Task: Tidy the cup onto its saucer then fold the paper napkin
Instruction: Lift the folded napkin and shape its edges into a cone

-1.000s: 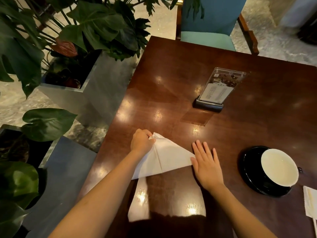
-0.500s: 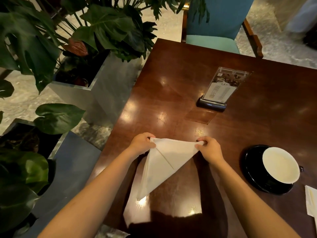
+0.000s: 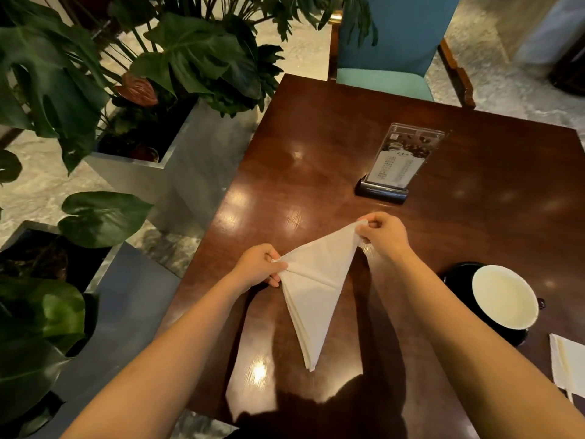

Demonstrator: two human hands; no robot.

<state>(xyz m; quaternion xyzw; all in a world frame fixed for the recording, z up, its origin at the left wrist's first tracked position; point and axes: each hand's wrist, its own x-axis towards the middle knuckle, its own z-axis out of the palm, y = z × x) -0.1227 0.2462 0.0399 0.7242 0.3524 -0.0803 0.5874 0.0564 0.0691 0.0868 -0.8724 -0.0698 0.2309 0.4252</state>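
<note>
A white paper napkin, folded into a triangle, hangs above the dark wooden table with its point toward me. My left hand pinches its left corner. My right hand pinches the far right corner, held higher. At the right, the white cup sits on its black saucer; the cup's handle points right.
A clear menu stand on a dark base stands at the table's middle. Another white napkin lies at the right edge. A teal chair is at the far side. Grey planters with large leaves flank the table's left edge.
My right hand went from lying flat on the napkin to pinching its right corner. Both hands have lifted the napkin off the table, and it now hangs as a narrower triangle.
</note>
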